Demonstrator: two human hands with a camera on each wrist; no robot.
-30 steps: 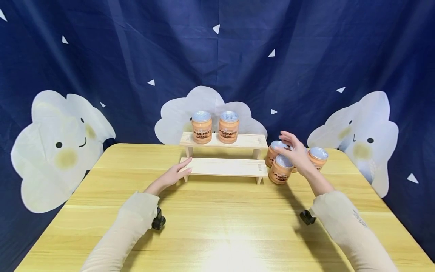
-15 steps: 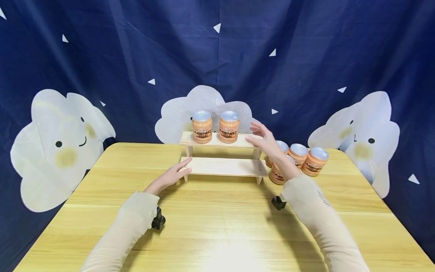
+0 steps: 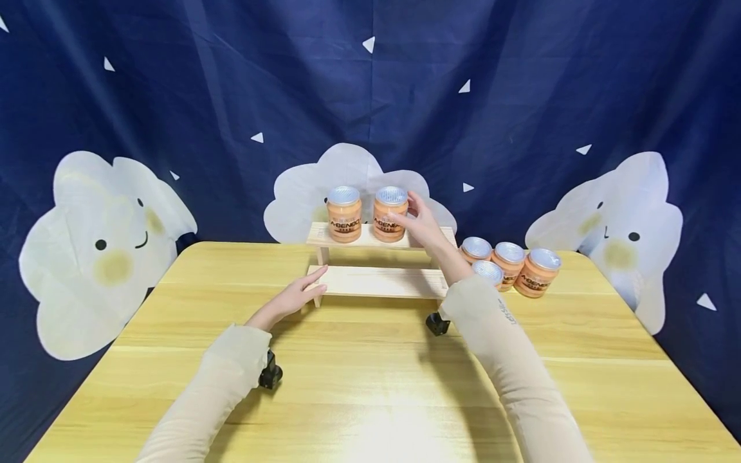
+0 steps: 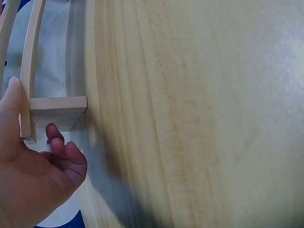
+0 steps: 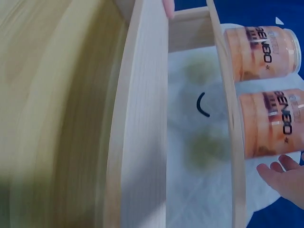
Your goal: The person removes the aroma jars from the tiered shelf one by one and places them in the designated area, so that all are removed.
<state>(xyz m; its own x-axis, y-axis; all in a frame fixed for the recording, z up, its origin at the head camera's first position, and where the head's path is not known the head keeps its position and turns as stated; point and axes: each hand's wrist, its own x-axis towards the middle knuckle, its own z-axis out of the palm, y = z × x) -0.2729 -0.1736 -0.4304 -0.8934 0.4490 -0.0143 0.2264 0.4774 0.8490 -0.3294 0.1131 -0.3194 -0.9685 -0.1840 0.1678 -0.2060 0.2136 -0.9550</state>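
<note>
My left hand (image 3: 291, 297) grips the left end of the lower board (image 3: 379, 281) of a wooden step rack. In the left wrist view its thumb lies along one face of the board and the other fingers curl on the other side. On the upper board (image 3: 368, 235) stand two upright orange jars with silver lids, a left jar (image 3: 344, 218) and a right jar (image 3: 383, 207). My right hand (image 3: 425, 226) is at the right jar's right side, thumb overlapping its front. The right wrist view shows loosely bent fingertips (image 5: 267, 172) close beside that jar (image 5: 266, 126).
Several more orange jars (image 3: 537, 275) stand grouped on the wooden table (image 3: 347, 360) to the right of the rack, one partly behind my right forearm. A dark blue curtain (image 3: 231, 77) with white clouds hangs behind the table.
My right hand has moved left from above the grouped jars, past the upper board's right end, to the right jar on it. My left hand has kept its hold on the lower board.
</note>
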